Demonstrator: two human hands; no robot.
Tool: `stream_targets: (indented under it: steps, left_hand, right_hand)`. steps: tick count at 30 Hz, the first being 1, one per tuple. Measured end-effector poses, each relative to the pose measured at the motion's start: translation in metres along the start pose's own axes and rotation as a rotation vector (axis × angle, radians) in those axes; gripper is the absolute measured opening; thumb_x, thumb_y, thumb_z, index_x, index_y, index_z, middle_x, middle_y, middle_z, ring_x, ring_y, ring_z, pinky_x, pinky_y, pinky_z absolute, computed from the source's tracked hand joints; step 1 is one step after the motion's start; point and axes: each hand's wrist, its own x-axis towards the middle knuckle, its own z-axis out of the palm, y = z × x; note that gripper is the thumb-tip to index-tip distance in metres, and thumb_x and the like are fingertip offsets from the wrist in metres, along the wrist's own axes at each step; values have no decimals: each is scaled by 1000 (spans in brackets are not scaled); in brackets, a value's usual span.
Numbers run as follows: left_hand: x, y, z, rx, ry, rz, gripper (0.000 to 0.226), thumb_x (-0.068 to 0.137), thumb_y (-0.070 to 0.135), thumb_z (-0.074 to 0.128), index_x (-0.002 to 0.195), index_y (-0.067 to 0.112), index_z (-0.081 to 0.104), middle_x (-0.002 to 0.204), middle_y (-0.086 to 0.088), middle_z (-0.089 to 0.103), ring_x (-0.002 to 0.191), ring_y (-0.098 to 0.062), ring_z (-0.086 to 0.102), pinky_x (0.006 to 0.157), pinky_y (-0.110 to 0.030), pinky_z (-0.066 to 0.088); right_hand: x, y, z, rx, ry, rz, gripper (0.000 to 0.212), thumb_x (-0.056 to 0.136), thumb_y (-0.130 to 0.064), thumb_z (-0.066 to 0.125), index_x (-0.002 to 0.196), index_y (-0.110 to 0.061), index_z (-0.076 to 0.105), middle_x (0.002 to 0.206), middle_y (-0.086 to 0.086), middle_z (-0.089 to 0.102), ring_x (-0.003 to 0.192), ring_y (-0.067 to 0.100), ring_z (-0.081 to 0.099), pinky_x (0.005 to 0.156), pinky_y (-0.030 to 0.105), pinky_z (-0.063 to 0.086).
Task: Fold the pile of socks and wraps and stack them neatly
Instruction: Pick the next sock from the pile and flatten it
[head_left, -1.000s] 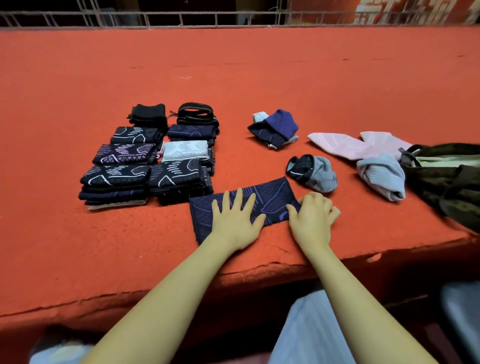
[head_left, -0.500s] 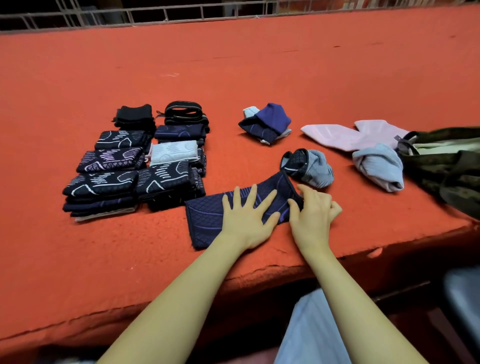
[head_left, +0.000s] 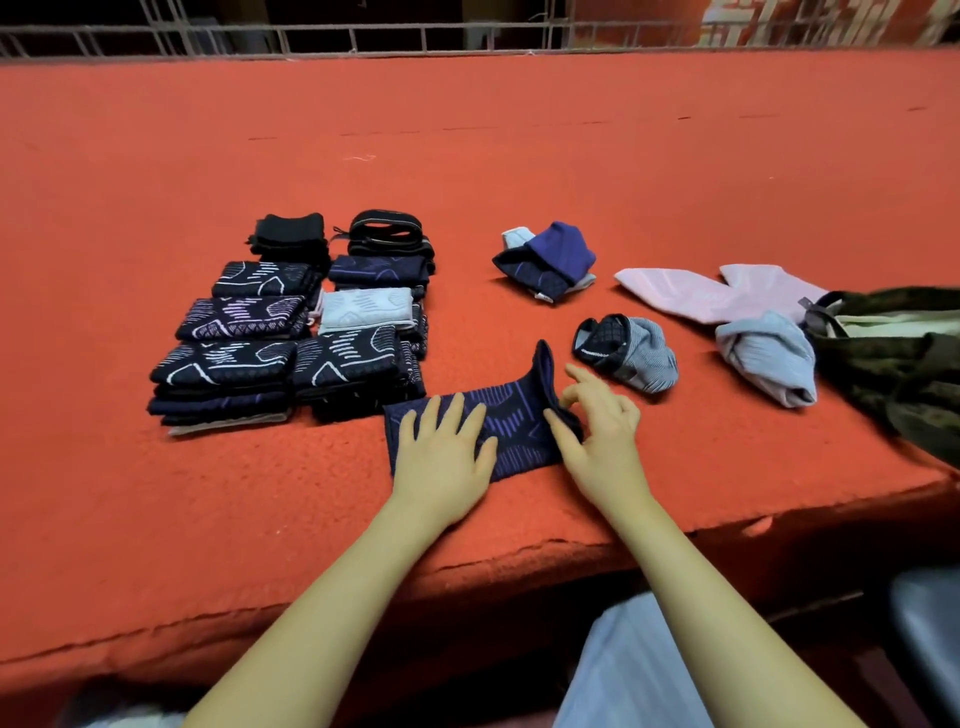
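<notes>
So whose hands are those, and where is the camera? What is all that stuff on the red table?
There is no machine here, just a person. The camera sits on the person's head and looks down, so you see their own two arms. The left hand lies flat, pressing on a dark blue sock. The right hand pinches that sock's right end and lifts it up to fold it over. All this lies on a red table. To the left are neat stacks of folded socks. To the right lie ones not folded yet: a blue bundle, a grey bundle, pink socks and a pale blue sock. At the far right edge is a green bag.
</notes>
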Motion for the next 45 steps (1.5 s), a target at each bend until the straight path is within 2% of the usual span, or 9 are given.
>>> stream_targets:
  steps: [7, 10, 14, 17, 23, 27, 32, 38, 45]
  left_hand:
    - [-26, -32, 4, -52, 300, -122, 48, 80, 37, 42, 105, 7, 70, 121, -20, 62, 109, -38, 60, 84, -46, 50]
    - [-33, -32, 4, -48, 386, -194, 48, 76, 36, 43, 104, 5, 65, 109, -18, 63, 96, -37, 58, 79, -42, 45]
    - [-38, -29, 5, -38, 381, -337, 51, 75, 42, 39, 93, 0, 62, 92, -18, 59, 84, -35, 54, 73, -42, 31]
    - [-38, -29, 7, -13, 387, -375, 48, 75, 44, 39, 79, 1, 61, 87, -19, 58, 83, -36, 52, 73, -43, 29]
    - [-35, -31, 14, 9, 382, -310, 51, 80, 40, 41, 104, 4, 67, 90, -15, 66, 93, -41, 59, 82, -45, 30]
    - [-33, -31, 20, -1, 525, -207, 45, 74, 21, 68, 117, 6, 64, 84, -9, 68, 89, -38, 63, 87, -46, 25]
    - [-35, -32, 15, 19, 566, -244, 49, 71, 25, 58, 118, 12, 64, 74, -6, 61, 71, -31, 56, 77, -40, 26]
    - [-34, -33, 13, -14, 610, -228, 51, 66, 13, 67, 117, 8, 64, 72, -4, 62, 69, -31, 56, 75, -39, 24]
    - [-28, -24, 1, -147, 732, -99, 44, 83, 25, 42, 118, 11, 63, 79, 1, 63, 77, -26, 59, 80, -39, 27]
  right_hand:
    - [8, -30, 36, -163, -380, -153, 49, 87, -47, 37, 106, -9, 62, 122, 6, 64, 124, 22, 52, 106, 33, 21]
    - [5, -28, 36, -213, -505, -150, 63, 87, -59, 26, 117, -15, 59, 139, -2, 53, 136, 13, 38, 112, 28, 14]
    - [1, -28, 31, -142, -471, -25, 34, 95, -46, 38, 114, -24, 56, 131, -6, 58, 134, 8, 39, 107, 27, 11]
    - [-3, -31, 32, -373, -507, -91, 73, 79, -66, 25, 132, -22, 47, 142, -8, 46, 140, 16, 28, 107, 39, 10]
    - [1, -32, 28, -502, -660, -127, 74, 83, -52, 4, 151, -29, 20, 160, -8, 9, 147, 13, 3, 114, 35, 1]
    - [-3, -28, 20, -359, -691, -117, 68, 86, -48, 7, 148, -30, 29, 158, -10, 16, 146, 9, 6, 114, 31, -5]
    - [-8, -29, 20, -425, -630, -200, 80, 81, -62, 4, 146, -26, 37, 156, -5, 24, 146, 14, 14, 111, 28, -7]
    - [-2, -23, 18, -382, -683, -207, 79, 82, -59, 1, 144, -29, 38, 155, -6, 25, 146, 14, 15, 113, 30, -2]
    - [2, -12, 9, -268, -726, -226, 78, 84, -69, 4, 142, -31, 41, 148, -20, 22, 139, -2, 12, 110, 19, -1]
